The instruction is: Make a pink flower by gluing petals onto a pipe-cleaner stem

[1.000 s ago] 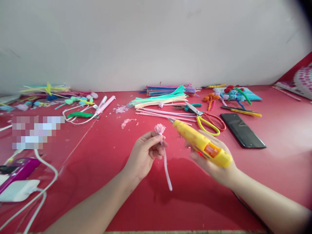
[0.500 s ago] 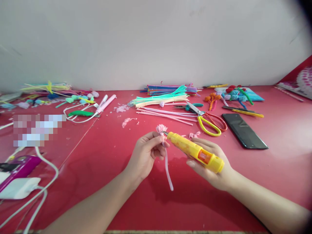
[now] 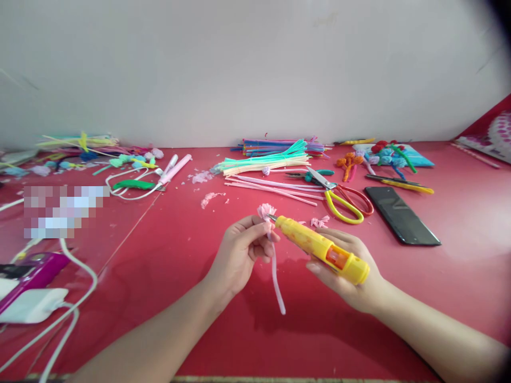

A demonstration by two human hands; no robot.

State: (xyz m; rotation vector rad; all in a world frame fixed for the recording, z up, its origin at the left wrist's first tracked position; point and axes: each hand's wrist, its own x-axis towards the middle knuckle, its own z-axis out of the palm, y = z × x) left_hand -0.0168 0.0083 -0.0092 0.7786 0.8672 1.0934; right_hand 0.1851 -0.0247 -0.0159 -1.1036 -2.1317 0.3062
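A pink pipe-cleaner flower (image 3: 266,211) is pinched just under its head by my left hand (image 3: 245,247). Its pale pink stem (image 3: 276,282) hangs down below the fingers. My right hand (image 3: 355,266) is closed around a yellow glue gun (image 3: 315,242), which points up and to the left. The metal nozzle is at the underside of the flower head; whether it touches cannot be made out. Behind my right fingertips lies a small curled pink piece (image 3: 319,221).
Scissors (image 3: 343,205) with red and yellow handles lie beyond my right hand, beside a black phone (image 3: 402,215). Bundled pipe cleaners (image 3: 265,162) and teal-handled pliers (image 3: 315,174) are farther back. White cables (image 3: 85,266) and a purple device (image 3: 38,276) sit at left.
Both hands, the flower and the glue gun keep the same pose. The whole view has shifted very slightly.
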